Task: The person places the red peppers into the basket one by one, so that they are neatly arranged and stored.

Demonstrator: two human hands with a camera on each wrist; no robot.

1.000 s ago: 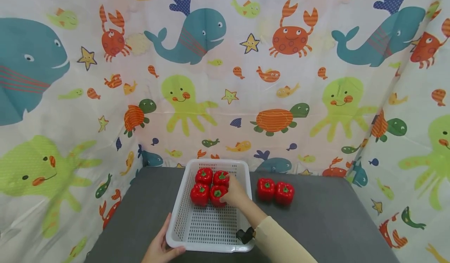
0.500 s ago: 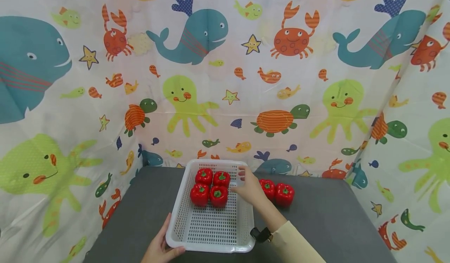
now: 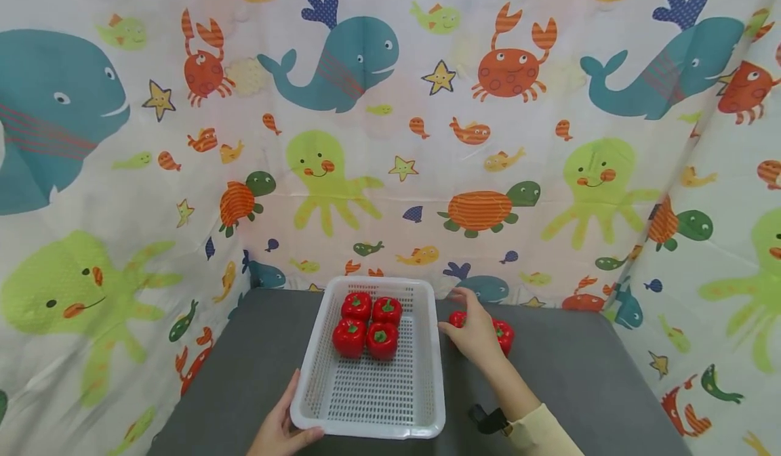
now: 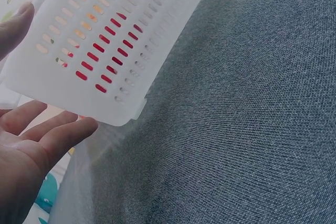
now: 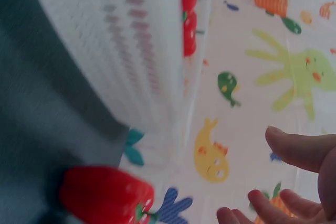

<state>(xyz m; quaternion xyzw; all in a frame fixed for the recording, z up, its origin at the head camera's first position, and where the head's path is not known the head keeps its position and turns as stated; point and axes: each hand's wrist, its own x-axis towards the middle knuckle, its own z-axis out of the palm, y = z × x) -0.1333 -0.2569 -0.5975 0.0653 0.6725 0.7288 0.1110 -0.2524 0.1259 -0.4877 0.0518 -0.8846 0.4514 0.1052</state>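
Note:
A white perforated plastic basket (image 3: 369, 432) stands on the dark grey table, with several red bell peppers (image 3: 382, 341) grouped in its back left part. My left hand (image 3: 282, 422) rests at the basket's near left corner, fingers along the left side and thumb along the front; the left wrist view shows the fingers (image 4: 71, 132) fairly straight beside the corner. To the right of the basket, my right hand (image 3: 478, 334) hovers with spread fingers over two more red bell peppers (image 3: 504, 336), partly covering them. In the right wrist view one pepper (image 5: 107, 195) lies apart from the fingertips.
A curtain (image 3: 421, 171) printed with sea animals hangs behind the table and along both sides. The basket's raised right wall (image 3: 438, 375) stands between the inside peppers and the right hand. Grey table surface (image 3: 579, 375) extends to the right.
My right hand has let go of a pepper in the basket and moved right, out over the basket's wall to the two peppers outside. The left hand and basket have stayed put.

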